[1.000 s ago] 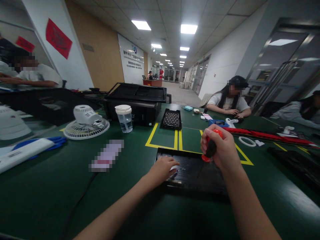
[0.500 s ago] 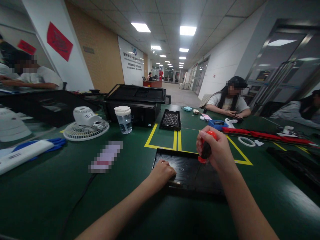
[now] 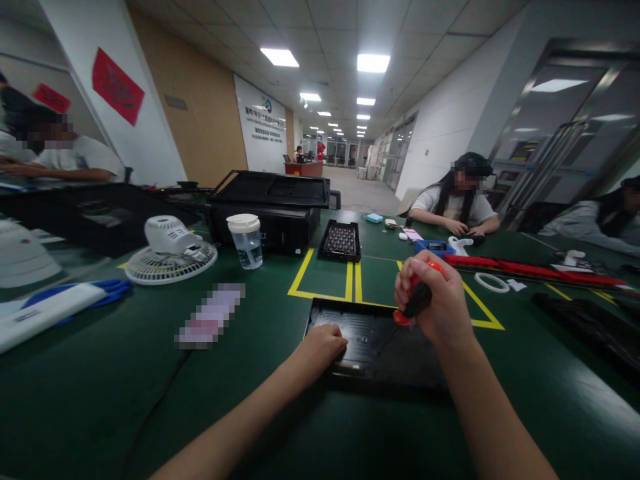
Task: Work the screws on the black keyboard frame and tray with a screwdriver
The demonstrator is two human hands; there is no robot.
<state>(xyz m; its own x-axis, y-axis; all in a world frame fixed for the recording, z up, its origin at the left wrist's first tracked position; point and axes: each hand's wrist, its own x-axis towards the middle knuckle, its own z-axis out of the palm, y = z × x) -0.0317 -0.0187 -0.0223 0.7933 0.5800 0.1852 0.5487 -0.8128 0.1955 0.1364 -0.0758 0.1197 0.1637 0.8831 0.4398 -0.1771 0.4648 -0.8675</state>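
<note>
A black, shallow rectangular tray-like panel [image 3: 395, 360] lies flat on the green table in front of me. Over its left part rests my left hand [image 3: 323, 348], closed, with the fingers curled inward; whatever is under them, if anything, is hidden. My right hand [image 3: 440, 303] is wrapped round the handle of a red and black screwdriver [image 3: 417, 297], above the panel's right half. Its thin shaft slants down and left toward a small round fitting [image 3: 365, 340] in the panel. Whether the tip touches the panel is hard to tell.
Beyond the panel stand a small black tray of round dark pieces [image 3: 341, 241] and a large black case [image 3: 270, 213]. To the left are a lidded cup [image 3: 246, 241], a white fan [image 3: 170, 250] and a pixelated phone-like item [image 3: 213, 317]. A person [image 3: 455, 200] sits across the table.
The screwdriver has tilted further, its tip shifting slightly left toward the round fitting. My left hand has drawn back a little, with its fingers curled more.
</note>
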